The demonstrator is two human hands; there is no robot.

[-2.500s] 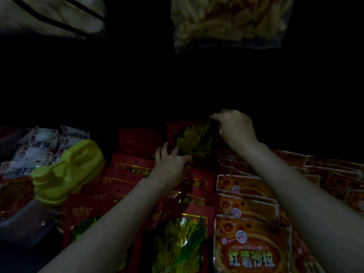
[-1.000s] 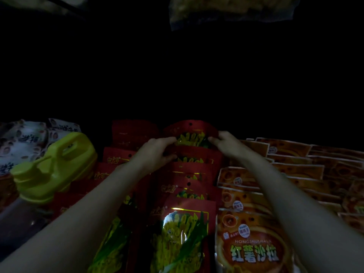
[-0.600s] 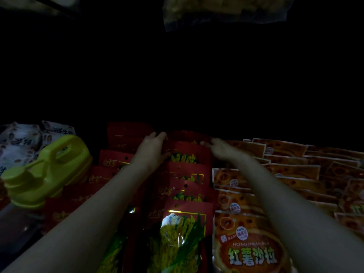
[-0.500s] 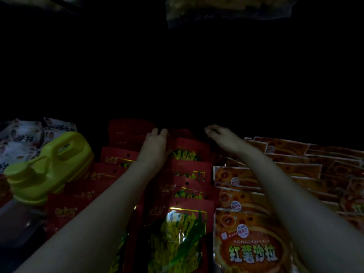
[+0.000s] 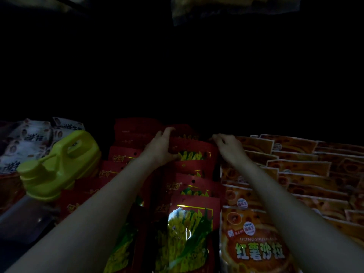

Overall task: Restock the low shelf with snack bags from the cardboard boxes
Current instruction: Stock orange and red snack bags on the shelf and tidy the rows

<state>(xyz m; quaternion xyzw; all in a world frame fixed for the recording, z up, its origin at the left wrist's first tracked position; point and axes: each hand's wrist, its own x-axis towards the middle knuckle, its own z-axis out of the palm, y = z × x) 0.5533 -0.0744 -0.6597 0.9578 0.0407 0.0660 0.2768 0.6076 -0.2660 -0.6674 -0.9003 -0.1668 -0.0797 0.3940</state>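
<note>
Rows of red snack bags (image 5: 194, 186) with yellow-green windows lie overlapping on the dark low shelf in the middle. My left hand (image 5: 160, 147) holds the left edge of the rearmost red bag (image 5: 192, 151), thumb on its front. My right hand (image 5: 227, 147) has its fingers curled at that bag's right top corner; whether it pinches the bag is hard to tell in the dark. Both forearms reach in from the bottom.
Orange snack bags (image 5: 295, 166) fill the shelf to the right in overlapping rows. A yellow-green plastic jug (image 5: 59, 164) lies on its side at the left, with white printed packets (image 5: 29, 140) behind it. A clear bag (image 5: 226, 8) hangs overhead. The shelf's back is black.
The upright red bag at the back has been laid down onto the row. Both hands stayed at its two sides, and the right hand dropped back to its corner.
</note>
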